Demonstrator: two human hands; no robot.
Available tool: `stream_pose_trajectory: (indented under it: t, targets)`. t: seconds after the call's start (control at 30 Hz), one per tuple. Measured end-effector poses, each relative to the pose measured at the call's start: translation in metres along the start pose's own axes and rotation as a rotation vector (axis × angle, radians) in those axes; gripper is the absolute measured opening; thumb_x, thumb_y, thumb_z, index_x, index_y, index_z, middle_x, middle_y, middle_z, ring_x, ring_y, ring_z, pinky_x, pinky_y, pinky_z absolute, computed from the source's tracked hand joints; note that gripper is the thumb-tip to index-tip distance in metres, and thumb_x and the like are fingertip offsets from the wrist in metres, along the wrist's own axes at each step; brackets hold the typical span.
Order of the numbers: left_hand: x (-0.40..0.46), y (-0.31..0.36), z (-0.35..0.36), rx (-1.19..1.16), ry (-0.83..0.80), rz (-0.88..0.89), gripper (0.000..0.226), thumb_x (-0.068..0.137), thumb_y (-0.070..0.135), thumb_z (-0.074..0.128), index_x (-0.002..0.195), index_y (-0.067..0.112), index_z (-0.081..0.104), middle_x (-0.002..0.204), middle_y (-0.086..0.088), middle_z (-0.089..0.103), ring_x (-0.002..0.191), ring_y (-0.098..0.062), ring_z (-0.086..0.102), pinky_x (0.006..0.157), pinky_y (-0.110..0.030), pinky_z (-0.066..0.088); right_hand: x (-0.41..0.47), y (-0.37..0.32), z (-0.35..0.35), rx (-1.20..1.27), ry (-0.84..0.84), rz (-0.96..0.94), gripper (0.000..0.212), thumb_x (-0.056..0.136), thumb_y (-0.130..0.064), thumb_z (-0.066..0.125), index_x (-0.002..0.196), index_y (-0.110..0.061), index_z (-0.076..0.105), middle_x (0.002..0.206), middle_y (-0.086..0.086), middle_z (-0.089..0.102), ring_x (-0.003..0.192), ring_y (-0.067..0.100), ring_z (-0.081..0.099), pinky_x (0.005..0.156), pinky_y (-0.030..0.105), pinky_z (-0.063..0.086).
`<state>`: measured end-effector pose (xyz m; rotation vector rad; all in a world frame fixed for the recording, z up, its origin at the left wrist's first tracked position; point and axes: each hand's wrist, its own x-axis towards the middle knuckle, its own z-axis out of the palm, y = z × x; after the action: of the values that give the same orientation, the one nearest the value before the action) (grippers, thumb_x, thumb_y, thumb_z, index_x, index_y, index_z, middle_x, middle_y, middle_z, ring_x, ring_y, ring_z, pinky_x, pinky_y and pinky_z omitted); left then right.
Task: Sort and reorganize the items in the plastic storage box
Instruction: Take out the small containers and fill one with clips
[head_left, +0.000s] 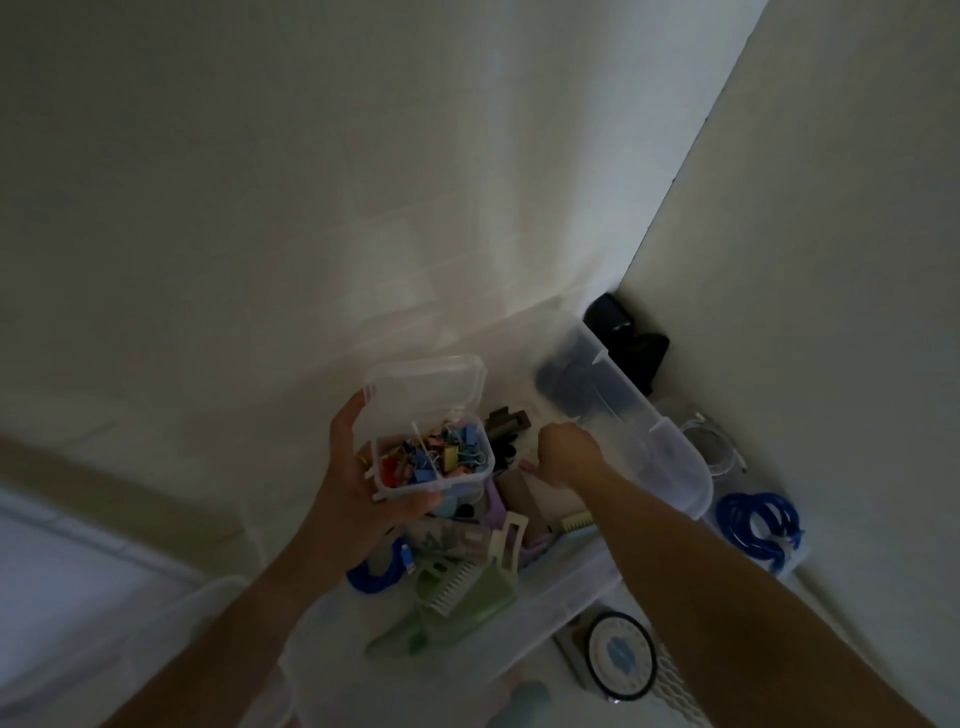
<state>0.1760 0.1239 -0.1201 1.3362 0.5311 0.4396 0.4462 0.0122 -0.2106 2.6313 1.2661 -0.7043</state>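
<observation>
The view is dim and looks down into a clear storage box (566, 587) set against a pale wall. The left hand (358, 488) holds a small clear case (434, 460) above the box, its fingers curled up around the case's left side and its thumb under the near edge. The case's hinged lid (423, 387) stands open toward the wall, and the case is full of coloured binder clips (441, 457). The right hand (563, 454) reaches down into the box just right of the case, its fingers curled downward among the things there; what they grip, if anything, cannot be told. Below the hands, inside the box, lie a blue cable (374, 571), a green comb (452, 603), a cream hair claw (506, 543), a purple piece (496, 501) and some dark things (506, 423) near the far wall. A second clear tub (644, 431) sits tilted on the box's right side, with a dark shape showing through it. Right of the box, another blue cable coil (758, 525) rests in a clear tray, a black object (626, 338) stands in the corner, and a round black-rimmed disc (621, 657) lies at the near right.
</observation>
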Motion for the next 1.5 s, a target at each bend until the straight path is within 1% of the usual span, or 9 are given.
stream_pose_trajectory:
  t: [0.13, 0.3, 0.47, 0.77, 0.9, 1.03, 1.2, 1.33, 1.5]
  targets:
    - [0.000, -0.002, 0.001, 0.027, 0.018, 0.006, 0.113, 0.065, 0.002, 0.086, 0.144, 0.052, 0.022, 0.148, -0.006, 0.044, 0.123, -0.026, 0.060, 0.090, -0.048, 0.057, 0.011, -0.011, -0.006, -0.070, 0.058, -0.107, 0.025, 0.081, -0.027, 0.065, 0.099, -0.010, 0.067, 0.111, 0.011, 0.055, 0.098, 0.028, 0.059, 0.067, 0.029, 0.042]
    - [-0.001, -0.005, 0.000, 0.000, 0.023, 0.000, 0.115, 0.063, 0.003, 0.088, 0.145, 0.050, 0.023, 0.143, -0.005, 0.050, 0.122, -0.029, 0.061, 0.090, -0.055, 0.055, 0.019, -0.014, 0.013, -0.081, 0.050, -0.069, 0.031, 0.086, -0.014, 0.061, 0.115, -0.004, 0.063, 0.118, 0.017, 0.060, 0.105, 0.033, 0.062, 0.079, 0.033, 0.050]
    - [-0.006, -0.002, 0.001, 0.006, 0.036, -0.008, 0.113, 0.067, -0.009, 0.081, 0.146, 0.046, 0.021, 0.134, -0.001, 0.059, 0.119, -0.030, 0.063, 0.092, -0.055, 0.055, 0.024, -0.011, 0.024, -0.044, 0.075, -0.095, 0.044, 0.086, -0.016, 0.059, 0.127, -0.006, 0.049, 0.120, 0.017, 0.056, 0.109, 0.035, 0.058, 0.086, 0.037, 0.048]
    - [-0.016, 0.009, -0.009, 0.000, 0.072, 0.010, 0.114, 0.070, -0.020, 0.072, 0.146, 0.047, 0.021, 0.130, 0.000, 0.063, 0.114, -0.028, 0.066, 0.082, -0.046, 0.060, 0.010, 0.002, 0.006, -0.041, -0.095, 0.030, 0.044, 0.078, -0.020, 0.077, 0.116, -0.005, 0.059, 0.117, 0.014, 0.061, 0.114, 0.029, 0.059, 0.089, 0.035, 0.050]
    - [-0.018, 0.009, -0.013, 0.037, 0.061, 0.005, 0.115, 0.070, -0.020, 0.074, 0.147, 0.047, 0.020, 0.136, -0.004, 0.057, 0.116, -0.030, 0.065, 0.084, -0.051, 0.059, -0.027, -0.010, -0.062, 0.417, 0.161, 0.044, 0.022, 0.075, -0.025, 0.081, 0.085, -0.005, 0.074, 0.081, 0.013, 0.072, 0.083, 0.028, 0.071, 0.071, 0.036, 0.057]
    - [-0.025, 0.012, -0.010, 0.074, 0.048, 0.010, 0.115, 0.070, -0.016, 0.077, 0.148, 0.046, 0.020, 0.145, -0.005, 0.049, 0.124, -0.030, 0.059, 0.090, -0.055, 0.055, -0.110, -0.056, -0.132, 1.016, 0.190, -0.306, 0.018, 0.070, -0.021, 0.088, 0.079, -0.012, 0.075, 0.075, 0.004, 0.074, 0.072, 0.016, 0.072, 0.068, 0.033, 0.061]
    - [-0.031, 0.015, 0.003, 0.121, 0.003, 0.022, 0.117, 0.072, -0.015, 0.077, 0.151, 0.038, 0.009, 0.139, -0.013, 0.055, 0.125, -0.033, 0.058, 0.099, -0.057, 0.050, -0.151, -0.113, -0.141, 0.752, 0.166, -0.487, 0.022, 0.075, -0.044, 0.081, 0.089, -0.026, 0.078, 0.083, -0.011, 0.075, 0.075, -0.001, 0.070, 0.071, 0.020, 0.059]
    - [-0.039, 0.017, 0.007, 0.185, 0.018, 0.026, 0.118, 0.072, -0.019, 0.075, 0.154, 0.029, 0.004, 0.123, -0.014, 0.066, 0.117, -0.033, 0.063, 0.100, -0.057, 0.049, -0.159, -0.129, -0.125, 0.568, 0.212, -0.478, 0.036, 0.080, -0.042, 0.077, 0.111, -0.024, 0.074, 0.102, -0.011, 0.075, 0.080, -0.005, 0.067, 0.070, 0.000, 0.047]
    - [-0.052, 0.024, 0.005, 0.149, 0.050, 0.046, 0.115, 0.069, 0.003, 0.088, 0.151, 0.039, 0.017, 0.157, -0.007, 0.031, 0.138, -0.036, 0.043, 0.104, -0.065, 0.041, -0.181, -0.103, -0.126, 0.748, 0.386, -0.405, 0.019, 0.088, -0.018, 0.069, 0.103, -0.028, 0.074, 0.096, -0.018, 0.073, 0.077, -0.006, 0.067, 0.073, 0.012, 0.055]
